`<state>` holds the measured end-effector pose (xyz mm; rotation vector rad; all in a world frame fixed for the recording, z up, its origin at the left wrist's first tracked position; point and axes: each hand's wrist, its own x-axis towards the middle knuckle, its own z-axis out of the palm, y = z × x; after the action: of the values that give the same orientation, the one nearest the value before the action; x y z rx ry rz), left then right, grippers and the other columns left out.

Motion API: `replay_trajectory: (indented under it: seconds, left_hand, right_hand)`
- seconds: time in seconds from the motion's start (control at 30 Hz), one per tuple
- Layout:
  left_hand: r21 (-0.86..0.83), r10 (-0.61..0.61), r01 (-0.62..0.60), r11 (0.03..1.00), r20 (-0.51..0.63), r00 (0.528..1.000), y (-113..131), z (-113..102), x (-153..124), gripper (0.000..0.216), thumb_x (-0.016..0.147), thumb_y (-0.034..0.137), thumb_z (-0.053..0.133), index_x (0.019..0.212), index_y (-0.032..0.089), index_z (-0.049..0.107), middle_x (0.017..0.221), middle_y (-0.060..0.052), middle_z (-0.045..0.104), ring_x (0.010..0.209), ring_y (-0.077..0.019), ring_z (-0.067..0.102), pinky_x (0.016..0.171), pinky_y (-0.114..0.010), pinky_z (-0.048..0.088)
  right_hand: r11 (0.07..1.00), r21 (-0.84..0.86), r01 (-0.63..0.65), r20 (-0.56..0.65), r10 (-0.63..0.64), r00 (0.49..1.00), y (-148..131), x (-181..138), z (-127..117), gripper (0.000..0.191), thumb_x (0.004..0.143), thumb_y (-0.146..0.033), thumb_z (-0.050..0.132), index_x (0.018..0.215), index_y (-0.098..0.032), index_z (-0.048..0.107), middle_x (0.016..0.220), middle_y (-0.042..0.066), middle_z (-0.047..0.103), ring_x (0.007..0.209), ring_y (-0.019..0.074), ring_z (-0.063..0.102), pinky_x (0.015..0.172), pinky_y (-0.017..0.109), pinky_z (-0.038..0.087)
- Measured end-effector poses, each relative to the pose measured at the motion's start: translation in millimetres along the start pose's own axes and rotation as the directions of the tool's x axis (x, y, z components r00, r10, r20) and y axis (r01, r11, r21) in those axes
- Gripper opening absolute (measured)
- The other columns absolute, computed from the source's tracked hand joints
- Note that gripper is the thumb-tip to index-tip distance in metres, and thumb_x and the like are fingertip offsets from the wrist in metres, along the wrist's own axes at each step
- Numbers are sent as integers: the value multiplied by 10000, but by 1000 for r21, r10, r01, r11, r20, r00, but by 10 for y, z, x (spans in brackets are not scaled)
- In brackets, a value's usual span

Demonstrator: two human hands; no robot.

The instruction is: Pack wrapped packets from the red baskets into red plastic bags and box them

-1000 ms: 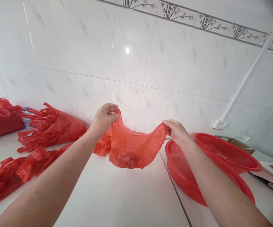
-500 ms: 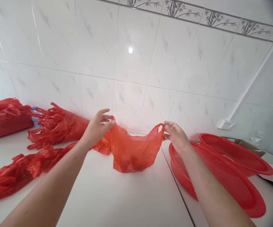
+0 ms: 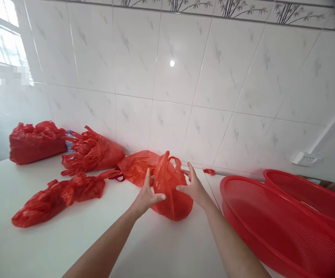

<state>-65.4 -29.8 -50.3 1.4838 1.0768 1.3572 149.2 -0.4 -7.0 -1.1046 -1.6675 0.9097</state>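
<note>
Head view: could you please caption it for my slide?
Both open hands, left hand and right hand, flank a red plastic bag.

Glossy crinkled plastic bag (image 3: pixel 171 189)

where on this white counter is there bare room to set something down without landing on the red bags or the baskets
The widest bare stretch of the counter is near you, below the long crumpled bag bundle and left of the left hand. A narrower strip runs between the right hand and the red mesh basket. Along the wall it is crowded: bag block, bag pile, filled bag.
</note>
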Motion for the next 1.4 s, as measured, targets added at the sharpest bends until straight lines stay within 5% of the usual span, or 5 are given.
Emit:
replay_trajectory:
  seconds: [0.2, 0.47, 0.67, 1.03, 1.4]
  left_hand:
    - [-300, -181, 205, 932, 105, 978, 285, 146, 210, 561, 668, 470, 730, 1105, 142, 603, 972, -136, 693, 977, -325, 638, 831, -434, 491]
    - [-733, -120, 29, 680, -72, 990, 535, 95, 37, 300, 746, 333, 684, 983, 156, 630, 1008, -96, 682, 913, -231, 650, 815, -348, 498]
    - [-800, -417, 108, 591, -187, 890, 516, 294, 80, 131, 753, 248, 647, 801, 135, 600, 751, -61, 659, 665, -169, 632, 636, -291, 505]
    - [-713, -255, 137, 688, -61, 965, 306, 510, 73, 206, 713, 279, 682, 855, 181, 569, 704, 2, 616, 581, -120, 581, 574, -243, 446]
    - [212, 338, -315, 925, -84, 937, 274, 448, -47, 377, 741, 207, 641, 1107, 288, 604, 1236, -55, 539, 1134, -233, 499, 937, -374, 406]
  right_hand:
    - [948, 253, -194, 46, 188, 981, 13, 93, 47, 377, 672, -416, 717, 944, -156, 684, 834, 77, 705, 787, 260, 663, 716, 389, 514]
    - [590, 807, 20, -83, 79, 993, -227, -192, -165, 163, 725, -349, 727, 841, -251, 668, 1111, 44, 666, 1094, 240, 573, 875, 369, 477]
    - [307, 948, -82, 31, 168, 985, -305, -138, 84, 108, 743, -245, 702, 771, -249, 597, 473, -97, 408, 471, 63, 456, 618, 226, 489]
    - [868, 452, -206, 213, 119, 970, -276, -231, 369, 500, 772, -599, 571, 1099, -220, 574, 583, -46, 521, 426, 71, 382, 387, 190, 306]
    - [891, 384, -242, -67, 288, 955, -101, -76, 401, 355, 741, -522, 615, 778, -170, 591, 493, -39, 510, 404, 98, 427, 374, 218, 322]
